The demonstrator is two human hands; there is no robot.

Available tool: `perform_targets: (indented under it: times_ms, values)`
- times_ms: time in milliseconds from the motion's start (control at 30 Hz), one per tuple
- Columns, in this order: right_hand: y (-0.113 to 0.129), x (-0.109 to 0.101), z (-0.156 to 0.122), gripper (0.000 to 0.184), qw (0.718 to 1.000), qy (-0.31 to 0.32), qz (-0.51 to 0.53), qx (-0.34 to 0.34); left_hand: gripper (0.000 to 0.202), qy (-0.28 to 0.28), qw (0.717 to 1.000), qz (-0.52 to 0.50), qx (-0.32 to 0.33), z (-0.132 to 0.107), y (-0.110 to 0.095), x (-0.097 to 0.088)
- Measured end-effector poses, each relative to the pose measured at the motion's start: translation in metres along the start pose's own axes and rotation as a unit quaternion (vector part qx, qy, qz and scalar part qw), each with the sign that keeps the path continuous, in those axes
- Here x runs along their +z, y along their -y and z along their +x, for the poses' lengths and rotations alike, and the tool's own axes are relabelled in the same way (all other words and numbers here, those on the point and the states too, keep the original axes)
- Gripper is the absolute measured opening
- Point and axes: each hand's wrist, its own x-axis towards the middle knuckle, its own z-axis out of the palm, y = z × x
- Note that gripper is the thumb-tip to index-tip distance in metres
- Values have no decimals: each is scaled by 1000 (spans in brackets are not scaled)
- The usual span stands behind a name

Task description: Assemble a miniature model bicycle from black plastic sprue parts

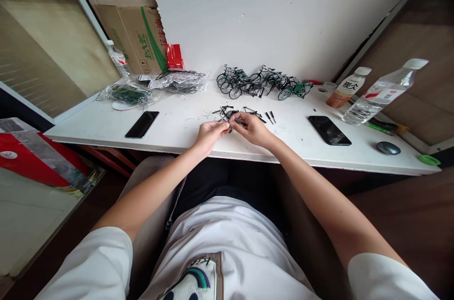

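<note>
Over the front middle of the white table [177,130], my two hands meet at the fingertips. My left hand [212,133] is closed in a pinch on a small silvery and dark model bicycle part, mostly covered by the fingers. In my right hand [252,130], the fingers are closed around a slim black screwdriver [240,122], its tip near the left fingertips. Loose black model bicycle parts [226,111] lie just beyond the hands. A thin black bicycle frame piece [250,111] is behind the right hand, and two small black sticks [270,117] lie to its right.
Assembled model bicycles [248,82] stand at the back. Plastic bags of parts [131,94] lie back left. Phones lie left [142,124] and right [329,130]. A water bottle [385,92], a brown drink bottle [349,87] and a dark mouse [388,148] are at right.
</note>
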Motion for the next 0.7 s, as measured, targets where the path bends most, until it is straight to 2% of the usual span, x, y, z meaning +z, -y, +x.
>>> perform_targets:
  times_ms: [133,267,367,500,700]
  values:
    - [17,2,-2,32,999,-16,29,-24,40,-10,997,39,63,-7,-14,7]
    - [39,1,-6,29,997,-29,18,-62,35,15,985,91,145,-20,-35,16]
    - [53,1,-10,28,996,-36,14,-75,28,49,965,132,221,-31,-48,22]
    - [70,2,-14,25,995,-42,22,-84,23,47,933,174,311,-41,-59,28]
    - [83,0,-19,29,996,-44,14,-76,22,35,894,243,375,-48,-66,29]
